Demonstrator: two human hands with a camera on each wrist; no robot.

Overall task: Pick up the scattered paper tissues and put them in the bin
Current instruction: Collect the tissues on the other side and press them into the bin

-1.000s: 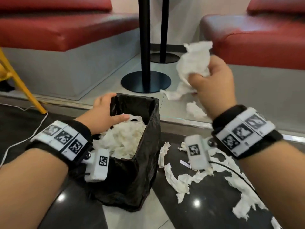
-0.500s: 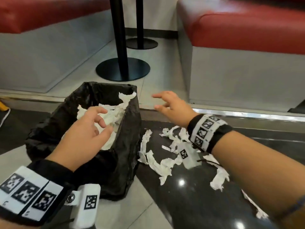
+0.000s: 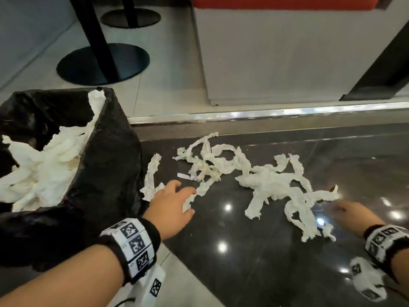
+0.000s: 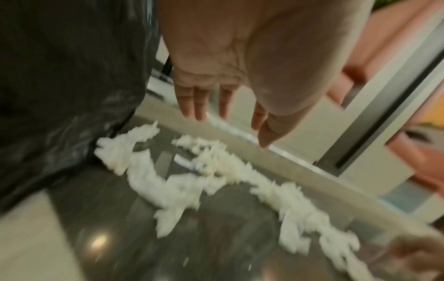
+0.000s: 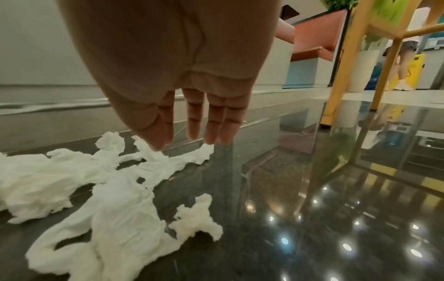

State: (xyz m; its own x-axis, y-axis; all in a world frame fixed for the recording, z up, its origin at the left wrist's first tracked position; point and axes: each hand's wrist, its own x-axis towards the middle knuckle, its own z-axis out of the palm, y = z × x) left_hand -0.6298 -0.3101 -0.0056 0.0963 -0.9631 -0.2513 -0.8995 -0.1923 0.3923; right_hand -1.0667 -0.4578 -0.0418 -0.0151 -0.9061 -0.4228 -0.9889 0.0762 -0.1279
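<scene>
Torn white tissue strips (image 3: 261, 180) lie tangled across the dark polished floor. To their left stands the bin (image 3: 106, 156), lined with a black bag and holding a heap of white tissue (image 3: 44, 165). My left hand (image 3: 174, 202) reaches low beside the bin, fingers straight and spread above the nearest strips (image 4: 153, 176), holding nothing (image 4: 223, 106). My right hand (image 3: 352, 213) hovers at the right end of the pile with straight fingers (image 5: 192, 121) just over a tissue strip (image 5: 153, 161), empty.
A metal floor strip (image 3: 265, 114) runs behind the tissues, with a grey bench base (image 3: 287, 58) beyond it. Black round table bases (image 3: 104, 63) stand behind the bin. A yellow chair leg (image 5: 336, 79) stands on the floor to the right of my right hand.
The right hand let its crumpled tissue go into the bin, then swung down right to the floor pile. The left hand left the bin's rim and reached down to the strips beside it.
</scene>
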